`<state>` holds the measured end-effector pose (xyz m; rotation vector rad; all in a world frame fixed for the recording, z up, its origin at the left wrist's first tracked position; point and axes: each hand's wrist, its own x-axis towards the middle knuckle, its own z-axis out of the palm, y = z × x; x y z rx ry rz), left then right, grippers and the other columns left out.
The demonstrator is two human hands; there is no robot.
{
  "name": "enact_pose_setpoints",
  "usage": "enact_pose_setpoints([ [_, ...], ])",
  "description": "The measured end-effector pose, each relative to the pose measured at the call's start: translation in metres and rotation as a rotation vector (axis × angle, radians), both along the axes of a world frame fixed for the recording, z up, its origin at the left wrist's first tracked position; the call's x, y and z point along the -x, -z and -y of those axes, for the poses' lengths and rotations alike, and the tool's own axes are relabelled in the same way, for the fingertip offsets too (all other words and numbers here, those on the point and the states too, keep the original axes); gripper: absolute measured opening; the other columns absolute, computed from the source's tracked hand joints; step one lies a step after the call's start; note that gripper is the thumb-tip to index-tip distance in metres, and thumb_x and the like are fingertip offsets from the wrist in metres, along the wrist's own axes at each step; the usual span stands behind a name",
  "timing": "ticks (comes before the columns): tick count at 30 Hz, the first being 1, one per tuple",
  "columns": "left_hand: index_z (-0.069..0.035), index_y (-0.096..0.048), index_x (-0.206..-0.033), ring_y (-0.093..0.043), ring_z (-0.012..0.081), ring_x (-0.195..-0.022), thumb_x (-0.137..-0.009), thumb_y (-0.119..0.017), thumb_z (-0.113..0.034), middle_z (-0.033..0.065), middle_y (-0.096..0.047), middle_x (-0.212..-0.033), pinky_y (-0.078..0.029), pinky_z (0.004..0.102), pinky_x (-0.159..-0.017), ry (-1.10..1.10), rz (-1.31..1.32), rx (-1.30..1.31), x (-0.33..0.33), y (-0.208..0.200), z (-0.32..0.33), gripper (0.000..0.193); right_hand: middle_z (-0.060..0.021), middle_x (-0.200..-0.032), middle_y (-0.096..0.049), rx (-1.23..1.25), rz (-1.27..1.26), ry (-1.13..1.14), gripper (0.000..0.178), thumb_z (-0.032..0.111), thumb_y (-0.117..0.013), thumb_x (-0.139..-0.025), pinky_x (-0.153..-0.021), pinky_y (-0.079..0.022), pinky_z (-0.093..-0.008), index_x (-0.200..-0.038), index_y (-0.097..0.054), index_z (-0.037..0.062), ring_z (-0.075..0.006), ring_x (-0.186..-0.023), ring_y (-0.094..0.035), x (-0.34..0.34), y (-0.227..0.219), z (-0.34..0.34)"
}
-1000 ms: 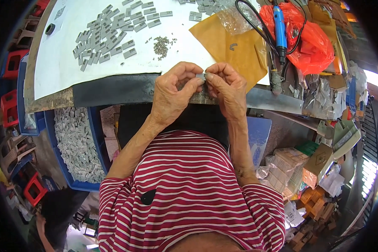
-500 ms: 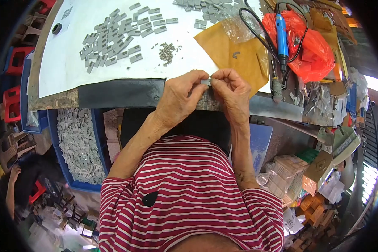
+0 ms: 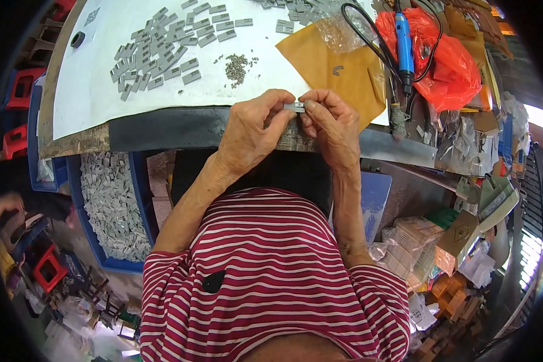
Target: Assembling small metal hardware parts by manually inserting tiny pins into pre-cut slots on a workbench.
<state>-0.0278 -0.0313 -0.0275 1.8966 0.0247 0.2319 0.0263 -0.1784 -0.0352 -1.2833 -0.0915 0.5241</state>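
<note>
Between my two hands, just above the table's front edge, is a small grey rectangular piece [image 3: 294, 107] with a dark slot near its right end. My left hand [image 3: 254, 123] pinches its left end between thumb and fingers. With thumb and forefinger, my right hand [image 3: 332, 123] grips the other end. Fingertips partly cover the piece. Beyond my left hand, a small heap of tiny metal parts [image 3: 236, 70] lies on the white sheet [image 3: 96, 90]. Many matching grey pieces [image 3: 157, 51] are spread out past it.
A brown paper sheet [image 3: 344, 84] lies right of centre, beside a blue electric screwdriver [image 3: 404, 51] with a black cord and a red plastic bag [image 3: 449, 66]. Below the table at left stands a blue crate [image 3: 140, 208] full of grey pieces. A black ring [image 3: 77, 40] sits far left.
Both hands have risen slightly, and more of the grey piece shows between them. At the far left, another person's arm has shifted upward.
</note>
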Motion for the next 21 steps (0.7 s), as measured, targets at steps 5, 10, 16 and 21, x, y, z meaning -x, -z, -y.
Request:
enact_pose_setpoints([
  [5, 0.000, -0.060, -0.093, -0.061, 0.0121, -0.064, -0.076, -0.062, -0.006, 0.0095, -0.063, -0.071, -0.047, 0.0226, -0.058, -0.002, -0.036, 0.025, 0.0002, 0.0003, 0.0001, 0.018, -0.0035, -0.067, -0.053, -0.035, -0.018, 0.007, 0.015, 0.007, -0.055, -0.083, -0.047, -0.035, -0.0171, -0.093, -0.055, -0.0049, -0.0065, -0.055, -0.047, 0.0004, 0.0027, 0.0003],
  [10, 0.000, -0.060, -0.093, -0.061, 0.0123, -0.064, -0.077, -0.061, -0.007, 0.0094, -0.062, -0.071, -0.047, 0.0230, -0.057, -0.007, -0.034, 0.015, 0.0005, 0.0008, 0.0001, 0.018, -0.0039, -0.064, -0.053, -0.065, -0.025, 0.015, 0.012, 0.005, -0.053, -0.084, -0.047, -0.036, -0.0171, -0.091, -0.054, -0.0045, -0.0069, -0.053, -0.047, 0.0008, 0.0060, -0.0005],
  [16, 0.000, -0.060, -0.094, -0.060, 0.0128, -0.064, -0.077, -0.061, -0.007, 0.0097, -0.062, -0.071, -0.047, 0.0234, -0.058, -0.003, -0.028, -0.010, 0.0014, 0.0024, 0.0009, 0.019, -0.0036, -0.063, -0.053, -0.024, -0.009, 0.041, 0.010, 0.003, -0.054, -0.082, -0.046, -0.035, -0.0170, -0.089, -0.055, -0.0041, -0.0065, -0.050, -0.046, 0.0013, 0.0054, -0.0011],
  [21, 0.001, -0.059, -0.094, -0.059, 0.0132, -0.065, -0.077, -0.061, -0.006, 0.0101, -0.062, -0.074, -0.047, 0.0241, -0.059, 0.025, 0.007, -0.113, 0.0001, 0.0039, -0.0002, 0.018, -0.0030, -0.061, -0.053, 0.051, 0.028, 0.079, 0.008, 0.002, -0.054, -0.081, -0.043, -0.034, -0.0164, -0.087, -0.056, -0.0035, -0.0052, -0.049, -0.045, 0.0032, 0.0022, -0.0041],
])
